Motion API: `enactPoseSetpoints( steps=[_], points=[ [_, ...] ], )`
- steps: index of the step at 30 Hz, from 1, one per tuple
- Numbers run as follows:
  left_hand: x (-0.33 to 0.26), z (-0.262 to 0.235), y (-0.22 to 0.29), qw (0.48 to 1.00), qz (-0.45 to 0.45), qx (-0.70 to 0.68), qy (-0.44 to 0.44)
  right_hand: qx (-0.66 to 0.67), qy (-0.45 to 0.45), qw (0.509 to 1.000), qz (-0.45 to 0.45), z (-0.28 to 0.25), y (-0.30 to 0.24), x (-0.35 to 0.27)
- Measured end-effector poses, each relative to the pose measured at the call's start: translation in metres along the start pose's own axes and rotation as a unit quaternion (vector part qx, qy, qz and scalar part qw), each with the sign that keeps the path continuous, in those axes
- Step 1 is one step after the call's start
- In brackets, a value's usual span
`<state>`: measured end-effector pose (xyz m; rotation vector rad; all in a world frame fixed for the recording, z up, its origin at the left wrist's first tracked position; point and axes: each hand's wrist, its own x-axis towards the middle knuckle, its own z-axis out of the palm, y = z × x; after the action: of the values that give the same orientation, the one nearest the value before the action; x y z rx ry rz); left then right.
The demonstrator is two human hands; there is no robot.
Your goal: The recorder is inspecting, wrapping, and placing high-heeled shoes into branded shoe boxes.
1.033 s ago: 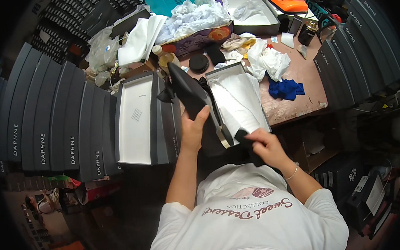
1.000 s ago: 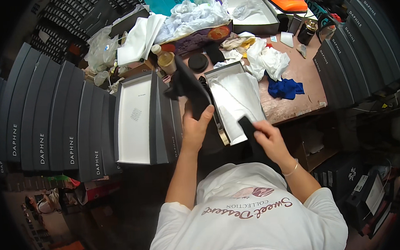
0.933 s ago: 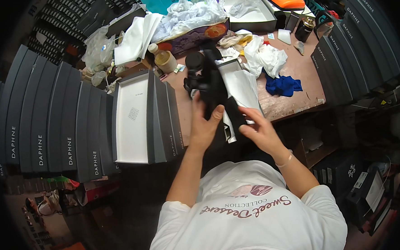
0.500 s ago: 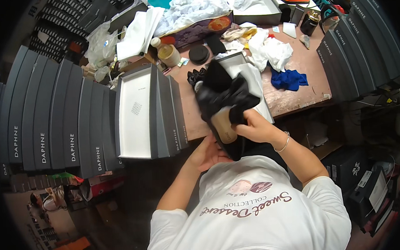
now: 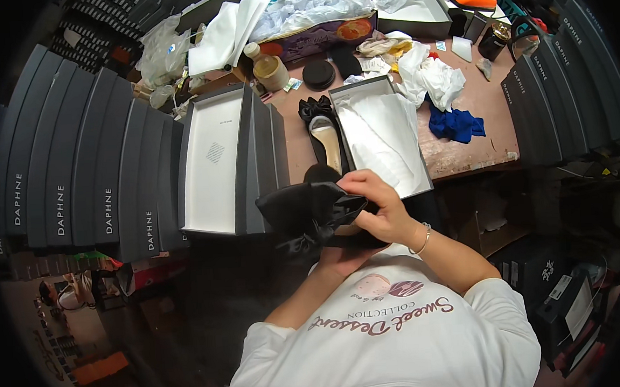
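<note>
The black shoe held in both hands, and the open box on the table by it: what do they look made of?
The black shoe looks like satin fabric: soft sheen, a gathered bow, though the look leaves it open. The open box looks like dark matte cardboard with thin rigid walls, lined with white tissue paper showing creases.

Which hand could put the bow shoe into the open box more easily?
Probably the right hand: it lies on top of the black bow shoe, beside the open box. The left hand is underneath, farther from the box.

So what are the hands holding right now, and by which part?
A black shoe with a satin bow. The left hand supports it from underneath; the right hand grips its top, beside the bow.
</note>
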<state>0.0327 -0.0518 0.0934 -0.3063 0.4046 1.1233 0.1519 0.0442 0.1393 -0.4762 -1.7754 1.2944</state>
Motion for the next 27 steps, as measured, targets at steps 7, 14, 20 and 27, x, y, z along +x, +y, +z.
enactPoseSetpoints(
  steps=[7, 14, 20, 27],
  points=[
    [0.016, 0.007, 0.033, 0.997, 0.062, -0.038, 0.039, 0.018, 0.225, 0.967, 0.114, -0.048, 0.007, -0.031],
    [0.028, 0.015, 0.028, 0.947, 0.263, 0.142, 0.119, -0.531, -0.227, 0.816, -0.006, 0.012, 0.036, -0.038],
    [0.028, -0.019, 0.063, 0.933, 0.308, 0.175, -0.057, 0.122, -0.335, 0.906, 0.228, -0.030, 0.013, -0.005],
    [0.032, 0.009, 0.038, 0.947, 0.260, 0.088, 0.165, -0.422, -0.164, 0.892, -0.008, -0.007, 0.011, -0.009]
  ],
)
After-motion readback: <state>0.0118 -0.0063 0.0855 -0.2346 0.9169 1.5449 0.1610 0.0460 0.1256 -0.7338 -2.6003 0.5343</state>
